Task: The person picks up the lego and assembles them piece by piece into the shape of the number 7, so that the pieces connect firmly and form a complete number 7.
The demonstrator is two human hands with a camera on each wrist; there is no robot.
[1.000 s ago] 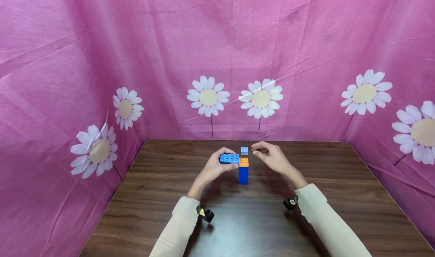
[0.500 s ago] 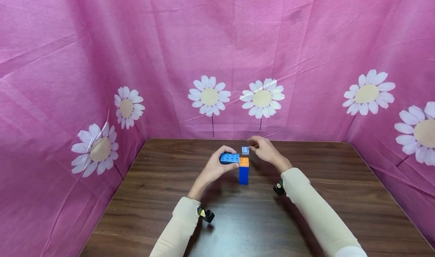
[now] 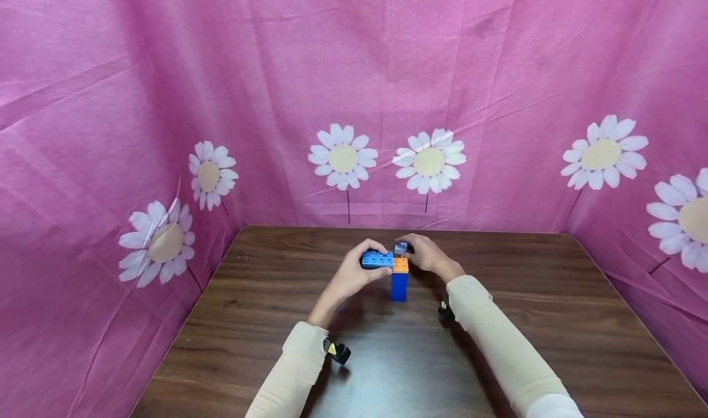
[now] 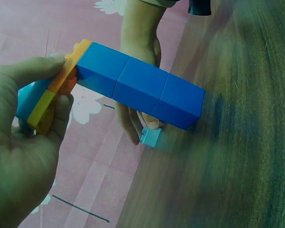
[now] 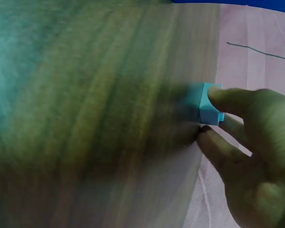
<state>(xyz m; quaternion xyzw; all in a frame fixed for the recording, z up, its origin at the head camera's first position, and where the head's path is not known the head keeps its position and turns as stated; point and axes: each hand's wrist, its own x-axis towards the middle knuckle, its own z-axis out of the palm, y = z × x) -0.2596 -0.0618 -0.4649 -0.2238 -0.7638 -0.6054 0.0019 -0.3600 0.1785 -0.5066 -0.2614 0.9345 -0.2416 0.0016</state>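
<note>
In the head view my left hand (image 3: 354, 272) grips a joined toy-brick build at its upper left end, thumb in front and fingers behind. A light blue eight-stud brick (image 3: 377, 259) sits there beside an orange brick (image 3: 401, 264). Below the orange one runs a column of three dark blue bricks (image 4: 142, 85). The left wrist view also shows a yellow brick (image 4: 41, 112) under the light blue one, by my palm. Just behind the build, my right hand (image 3: 428, 255) pinches a small light blue four-stud brick (image 5: 210, 105), the thumb lying over its studded side.
Both hands work over a brown wood-grain table (image 3: 398, 362), toward its far edge. A pink curtain (image 3: 354, 67) with printed daisies stands around the back and sides. Black wrist cameras sit on both cuffs.
My right hand has come left and closed around the small light blue brick, which lay uncovered before. My left hand keeps its hold on the build, almost still.
</note>
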